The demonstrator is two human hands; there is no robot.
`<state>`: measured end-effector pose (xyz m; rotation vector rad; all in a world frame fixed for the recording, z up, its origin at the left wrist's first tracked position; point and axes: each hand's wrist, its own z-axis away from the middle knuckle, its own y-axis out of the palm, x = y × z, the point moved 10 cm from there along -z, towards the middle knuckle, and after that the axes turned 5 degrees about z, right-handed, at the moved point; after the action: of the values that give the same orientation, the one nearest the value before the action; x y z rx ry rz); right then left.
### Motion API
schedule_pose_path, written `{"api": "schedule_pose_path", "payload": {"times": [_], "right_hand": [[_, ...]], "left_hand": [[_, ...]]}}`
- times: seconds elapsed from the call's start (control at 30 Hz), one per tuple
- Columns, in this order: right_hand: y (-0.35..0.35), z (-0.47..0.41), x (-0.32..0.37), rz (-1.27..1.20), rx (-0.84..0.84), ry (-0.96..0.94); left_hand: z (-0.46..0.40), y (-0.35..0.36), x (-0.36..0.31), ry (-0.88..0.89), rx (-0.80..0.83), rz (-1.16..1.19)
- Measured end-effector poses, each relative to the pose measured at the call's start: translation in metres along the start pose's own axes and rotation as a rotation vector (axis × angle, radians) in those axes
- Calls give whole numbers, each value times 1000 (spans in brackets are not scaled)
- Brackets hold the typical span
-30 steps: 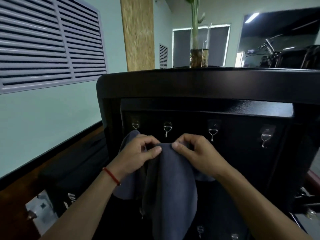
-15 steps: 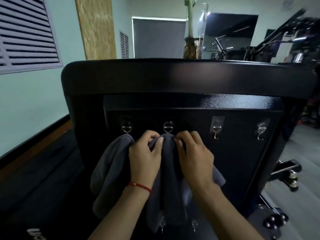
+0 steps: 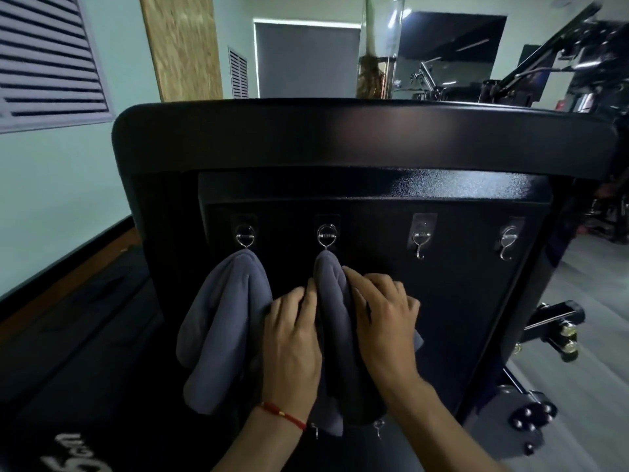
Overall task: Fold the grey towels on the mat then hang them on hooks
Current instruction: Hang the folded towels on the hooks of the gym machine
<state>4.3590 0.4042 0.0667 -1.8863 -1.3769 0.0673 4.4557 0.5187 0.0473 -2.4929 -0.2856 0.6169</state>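
Note:
Two grey towels hang on the black panel [image 3: 459, 301]. The left towel [image 3: 221, 321] droops from the first hook [image 3: 245, 237]. The second towel [image 3: 332, 301] hangs from the second hook [image 3: 327, 236]. My left hand [image 3: 292, 338], with a red string at the wrist, lies against that towel's left side, fingers fairly straight. My right hand [image 3: 384, 318] rests flat on its right side. The towel's lower part is hidden behind my hands.
Two bare metal hooks [image 3: 421, 241] [image 3: 507, 240] sit further right on the panel, and small hooks [image 3: 377, 427] show lower down. A dark mat [image 3: 78, 352] lies at the left by the wall. Gym equipment [image 3: 551, 332] stands at the right.
The towel I held pinched in both hands has gone up onto the second hook. My hands have slid down its sides and flattened. The view has moved closer.

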Motion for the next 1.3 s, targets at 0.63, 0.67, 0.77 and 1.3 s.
{"api": "schedule_pose_path", "payload": {"times": [0.63,0.67,0.77,1.3], "right_hand": [[44,47,-39,-719,813,232],[48,54,-35,-688,868,226],[46,57,-28,-311,737,49],[33,107,-69,-290,690,117]], "left_hand": [[64,5,-13,-230,251,409],[77,10,-1,-247,282,348],[93,-12,8,-270,103,116],[81,-4,-45,140,48,38]]}}
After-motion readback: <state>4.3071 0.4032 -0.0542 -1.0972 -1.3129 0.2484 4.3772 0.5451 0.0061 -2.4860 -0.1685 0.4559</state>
